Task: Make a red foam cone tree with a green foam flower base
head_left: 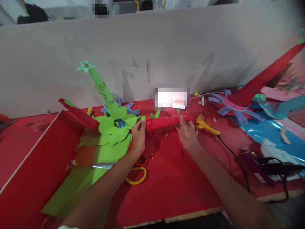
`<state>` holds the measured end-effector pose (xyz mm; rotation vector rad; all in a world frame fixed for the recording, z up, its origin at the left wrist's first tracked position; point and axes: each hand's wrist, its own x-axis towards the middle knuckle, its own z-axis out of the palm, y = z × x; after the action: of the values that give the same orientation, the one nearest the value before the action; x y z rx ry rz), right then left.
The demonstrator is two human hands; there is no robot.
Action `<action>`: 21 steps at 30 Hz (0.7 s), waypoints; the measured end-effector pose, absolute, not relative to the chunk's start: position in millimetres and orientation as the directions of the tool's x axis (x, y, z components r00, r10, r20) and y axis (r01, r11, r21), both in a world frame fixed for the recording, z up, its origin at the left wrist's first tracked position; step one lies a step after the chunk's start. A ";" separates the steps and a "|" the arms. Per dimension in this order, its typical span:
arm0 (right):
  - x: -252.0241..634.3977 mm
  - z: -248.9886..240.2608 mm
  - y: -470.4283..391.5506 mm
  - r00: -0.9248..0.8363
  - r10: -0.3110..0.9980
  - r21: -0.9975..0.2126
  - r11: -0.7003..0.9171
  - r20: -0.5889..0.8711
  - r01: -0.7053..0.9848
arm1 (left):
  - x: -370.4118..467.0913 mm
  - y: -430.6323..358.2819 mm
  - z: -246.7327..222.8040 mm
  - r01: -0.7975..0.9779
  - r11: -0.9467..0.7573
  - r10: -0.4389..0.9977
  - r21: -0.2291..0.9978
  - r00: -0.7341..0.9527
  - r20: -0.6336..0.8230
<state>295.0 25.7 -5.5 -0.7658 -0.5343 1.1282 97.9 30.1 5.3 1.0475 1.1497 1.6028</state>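
A slim rolled red paper tube lies level in front of me, just above the red table. My left hand pinches at its left end, where a small green piece shows beside the fingertips. My right hand holds the tube near its right end between thumb and fingers. Just right of that hand is a yellow glue gun with a black cord. Scissors with red and yellow handles lie under my left forearm, their blades partly hidden by it. Green paper petals spread beside my left hand.
A tall green paper tube with a star top leans at left, near a red panel. Green sheets lie below. A large red cone, blue shiny sheet, purple box and blurred bright phone surround the workspace.
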 end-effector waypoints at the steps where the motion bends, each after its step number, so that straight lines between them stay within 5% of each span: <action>1: 294.4 -6.3 25.6 0.336 0.942 -0.770 0.208 -0.008 -0.603 | 97.4 29.8 6.0 -0.156 -0.184 0.956 0.970 -0.256 0.141; 7: 293.7 -8.2 25.5 0.301 0.954 -0.788 0.185 0.000 -0.587 | 97.2 30.2 6.3 -0.107 -0.184 0.954 0.977 -0.257 0.152; 13: 291.8 1.0 22.4 0.267 0.961 -0.799 0.214 0.069 -0.563 | 98.6 32.8 2.1 -0.242 -0.162 0.948 0.957 -0.307 0.083; 21: 291.7 -1.2 22.9 0.370 0.928 -0.803 0.257 0.050 -0.537 | 96.0 30.6 5.3 -0.092 -0.177 0.957 0.980 -0.248 0.149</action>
<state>291.7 22.9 -1.2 -0.7886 -0.5935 1.0765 96.0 30.6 5.3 1.1187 1.2147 1.5632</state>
